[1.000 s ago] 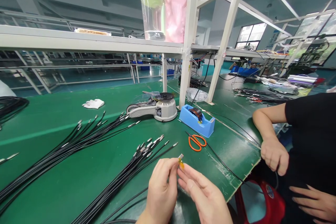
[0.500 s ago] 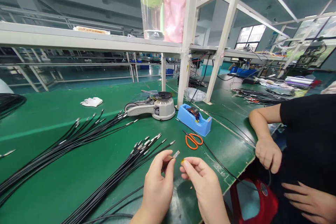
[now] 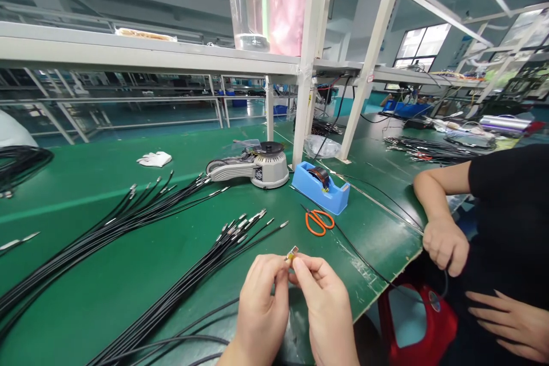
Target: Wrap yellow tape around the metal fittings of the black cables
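My left hand (image 3: pixel 261 307) and my right hand (image 3: pixel 327 307) are pinched together low in the middle of the view. Between their fingertips is the metal tip of a black cable (image 3: pixel 292 253) with a bit of yellow tape on it. The left fingers grip the cable just behind the tip, and the right fingertips press on the tape. The cable itself runs down under my left hand. A bundle of black cables with metal tips (image 3: pixel 201 274) lies on the green table (image 3: pixel 128 274) just left of my hands.
A bigger cable bundle (image 3: pixel 107 229) fans out at left. Behind stand a grey tape dispenser machine (image 3: pixel 253 167), a blue tape holder (image 3: pixel 321 186), orange scissors (image 3: pixel 318 221) and a white glove (image 3: pixel 154 158). A person in black (image 3: pixel 493 240) sits at right, one hand (image 3: pixel 445 243) at the table edge.
My two hands, a little apart half a second ago, have come together on the cable tip. The view has shifted slightly.
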The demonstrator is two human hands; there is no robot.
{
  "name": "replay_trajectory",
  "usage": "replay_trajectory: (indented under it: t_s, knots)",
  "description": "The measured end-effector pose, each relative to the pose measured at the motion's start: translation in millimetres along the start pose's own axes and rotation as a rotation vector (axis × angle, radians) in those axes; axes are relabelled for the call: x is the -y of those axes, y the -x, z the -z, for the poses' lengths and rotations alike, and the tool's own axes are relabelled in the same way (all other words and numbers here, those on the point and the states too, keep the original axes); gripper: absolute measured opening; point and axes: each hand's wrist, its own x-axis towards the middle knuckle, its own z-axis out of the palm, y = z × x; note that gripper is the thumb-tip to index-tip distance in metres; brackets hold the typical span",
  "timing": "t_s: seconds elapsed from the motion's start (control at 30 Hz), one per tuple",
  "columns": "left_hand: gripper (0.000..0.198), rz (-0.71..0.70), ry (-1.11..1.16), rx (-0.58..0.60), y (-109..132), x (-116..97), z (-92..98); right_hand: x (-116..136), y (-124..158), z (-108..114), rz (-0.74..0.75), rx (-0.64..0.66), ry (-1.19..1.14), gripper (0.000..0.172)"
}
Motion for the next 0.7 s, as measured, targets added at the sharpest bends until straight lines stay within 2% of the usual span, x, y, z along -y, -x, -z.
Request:
replay_trajectory:
  t_s: [0.17, 0.7]
  knots:
    - [0.022, -0.085, -0.047, 0.005, -3.3, 0.3, 4.0, -1.8, 3.1, -6.1, 0.023, -0.011, 0.011, 0.032]
    - [0.024, -0.022, -0.035, 0.013, -1.5, 2.9, 6.9, -4.0, 2.8, -11.0, 0.032, 0.0, 0.026, 0.033]
